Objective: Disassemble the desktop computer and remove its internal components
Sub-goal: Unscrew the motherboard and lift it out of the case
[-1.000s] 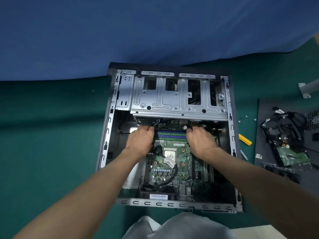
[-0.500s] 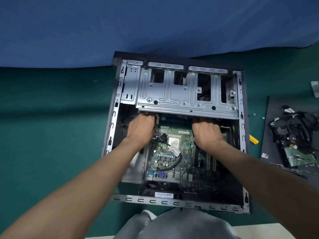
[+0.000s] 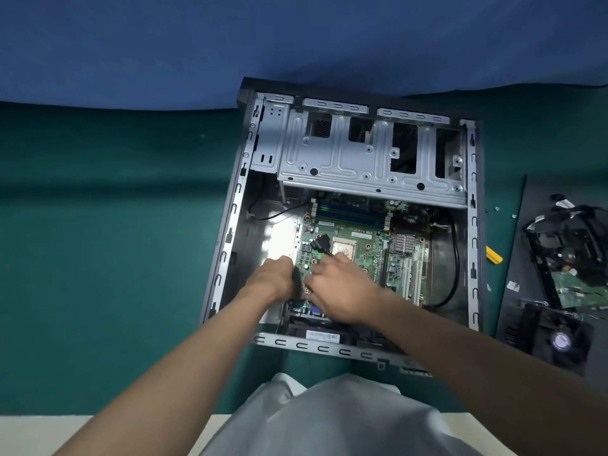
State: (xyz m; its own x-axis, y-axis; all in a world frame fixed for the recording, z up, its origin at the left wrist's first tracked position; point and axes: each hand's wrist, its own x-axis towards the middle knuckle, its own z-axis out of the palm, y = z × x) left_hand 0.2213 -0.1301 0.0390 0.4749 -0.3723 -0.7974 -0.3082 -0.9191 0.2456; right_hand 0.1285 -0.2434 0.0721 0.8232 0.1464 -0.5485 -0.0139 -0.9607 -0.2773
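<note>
open case (image 3: 230, 225) lies on the tabletop (image 3: 115, 225), board (image 3: 362, 245) inside it – left hand (image 3: 271, 279) fingers (image 3: 289, 268) curl on its near-left edge, likely to lift it; right hand (image 3: 342, 292) beside it – finger grip hidden, cannot tell.

Bare matt sheet-metal case (image 3: 371, 166), glossy green motherboard (image 3: 358, 245), matt green cloth table cover (image 3: 115, 225).

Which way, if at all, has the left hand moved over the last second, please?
Yes. The left hand drew back toward the person, away from the drive cage, from the memory slots to the motherboard's near left edge.
</note>
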